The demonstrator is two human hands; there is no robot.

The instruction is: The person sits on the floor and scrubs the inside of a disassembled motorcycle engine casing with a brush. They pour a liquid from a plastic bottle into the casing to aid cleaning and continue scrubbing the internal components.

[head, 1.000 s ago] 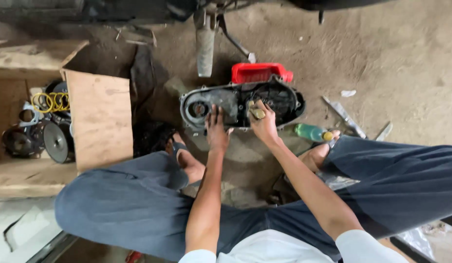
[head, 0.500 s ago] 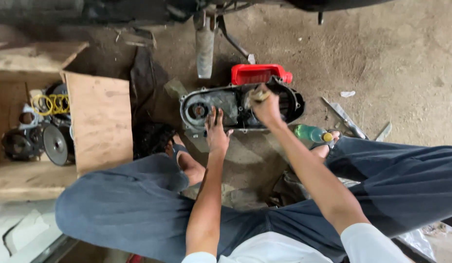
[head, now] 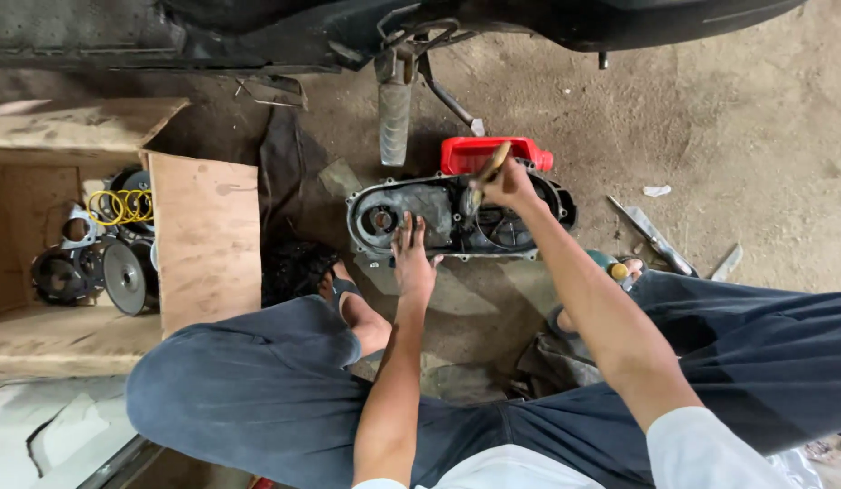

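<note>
A grey metal engine cover [head: 438,217] lies inside-up on the dirt floor between my knees. My left hand [head: 411,258] rests flat on its near edge, fingers spread, holding it down. My right hand [head: 504,186] is closed around a wooden-handled brush [head: 488,169], whose lower end sits inside the cover's right half. A red plastic tray [head: 497,152] stands just behind the cover, partly hidden by my right hand.
An open cardboard box [head: 203,235] at the left holds pulleys, a yellow spring [head: 121,206] and other round parts. A motorcycle's underside and footrest [head: 395,109] are above. Metal tools [head: 651,237] lie at the right, a green bottle [head: 610,267] by my right leg.
My right hand has lifted from the cover's middle toward its far right side, raising the brush handle upright. The left hand has stayed pressed on the near edge.
</note>
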